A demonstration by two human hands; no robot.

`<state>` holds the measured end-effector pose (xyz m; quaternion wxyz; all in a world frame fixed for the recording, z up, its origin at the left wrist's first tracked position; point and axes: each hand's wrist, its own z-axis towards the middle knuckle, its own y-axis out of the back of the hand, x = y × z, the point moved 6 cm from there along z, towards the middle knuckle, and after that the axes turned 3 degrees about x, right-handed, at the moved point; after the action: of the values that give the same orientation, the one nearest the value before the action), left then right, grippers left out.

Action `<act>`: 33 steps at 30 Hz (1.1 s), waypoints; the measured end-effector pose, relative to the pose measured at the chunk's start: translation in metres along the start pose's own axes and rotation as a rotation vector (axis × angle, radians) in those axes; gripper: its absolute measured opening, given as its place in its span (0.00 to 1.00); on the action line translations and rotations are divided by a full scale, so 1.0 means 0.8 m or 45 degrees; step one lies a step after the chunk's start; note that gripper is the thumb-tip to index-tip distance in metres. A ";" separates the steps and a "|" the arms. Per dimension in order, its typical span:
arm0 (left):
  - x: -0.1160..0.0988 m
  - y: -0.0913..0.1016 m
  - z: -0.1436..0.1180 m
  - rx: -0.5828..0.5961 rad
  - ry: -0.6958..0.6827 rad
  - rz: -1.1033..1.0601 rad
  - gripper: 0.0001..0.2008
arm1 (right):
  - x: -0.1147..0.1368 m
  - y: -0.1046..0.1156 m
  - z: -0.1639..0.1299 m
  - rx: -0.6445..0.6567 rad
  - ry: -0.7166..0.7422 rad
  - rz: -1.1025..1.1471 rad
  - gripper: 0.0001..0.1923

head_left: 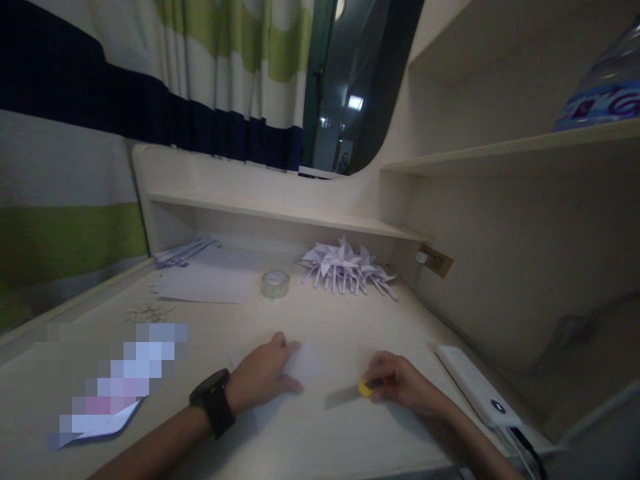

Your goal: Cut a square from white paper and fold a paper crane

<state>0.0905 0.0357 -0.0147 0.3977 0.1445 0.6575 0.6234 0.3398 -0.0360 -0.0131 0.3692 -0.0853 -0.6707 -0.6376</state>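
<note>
My left hand (pixel 267 375), with a black watch (pixel 213 400) on its wrist, lies on a white sheet of paper (pixel 306 360) on the desk. Its fingers and thumb are apart, and part of the sheet is hidden under the palm. To the right, my right hand (pixel 400 381) is closed around a yellow and black utility knife (pixel 367 387). The knife's blade is blurred and points left toward the paper, low over the desk; I cannot tell whether it touches the surface.
Paper pinwheels (pixel 345 263) lie in a pile at the back, beside a roll of clear tape (pixel 275 285). White paper sheets (pixel 210 275) are at the back left, with small bits (pixel 149 313) before them. A phone (pixel 110 423) lies left, a white power bank (pixel 477 383) right.
</note>
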 end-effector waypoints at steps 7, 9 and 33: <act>0.017 -0.006 0.018 0.157 -0.085 -0.638 0.33 | -0.003 -0.001 0.000 -0.005 0.009 0.028 0.16; 0.018 -0.010 0.018 0.301 -0.069 -0.854 0.33 | 0.000 0.000 0.001 -0.009 0.021 0.020 0.16; 0.010 0.003 0.020 0.213 -0.258 -0.778 0.14 | 0.036 0.005 0.014 -0.053 0.012 -0.188 0.10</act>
<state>0.0961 0.0526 -0.0140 0.6165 0.0341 0.6763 0.4016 0.3174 -0.0356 0.0082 0.3225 -0.0403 -0.6601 -0.6772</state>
